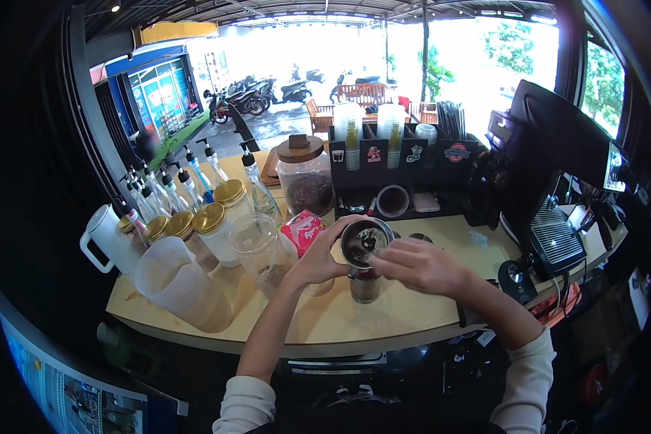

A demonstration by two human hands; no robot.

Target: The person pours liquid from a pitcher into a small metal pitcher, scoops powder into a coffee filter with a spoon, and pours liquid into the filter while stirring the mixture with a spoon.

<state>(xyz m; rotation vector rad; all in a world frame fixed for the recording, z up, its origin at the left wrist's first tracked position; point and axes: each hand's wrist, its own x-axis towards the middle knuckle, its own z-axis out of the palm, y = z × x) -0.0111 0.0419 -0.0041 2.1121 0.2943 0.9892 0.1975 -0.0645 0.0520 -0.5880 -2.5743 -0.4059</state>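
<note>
My left hand (318,257) is wrapped around the side of a round metal cup (354,235). Dark liquid or grounds with a pale, foamy patch show inside the cup. Directly beneath it, a small glass (365,291) with brownish contents stands on the counter; whether the two touch is unclear. My right hand (421,267) is closed over the cup's right side, fingers pinched together; what they hold is hidden. Just left of my left hand lie a pink-and-white packet (302,231) and a clear plastic container (254,237).
Along the left stand gold-lidded jars (211,219), several pump bottles (253,173), a translucent pitcher (173,271) and a white jug (108,235). Behind are a wood-lidded jar (304,184) and a black cup organizer (405,177). A monitor (564,134) rises at right. The counter's front edge (296,351) is near me.
</note>
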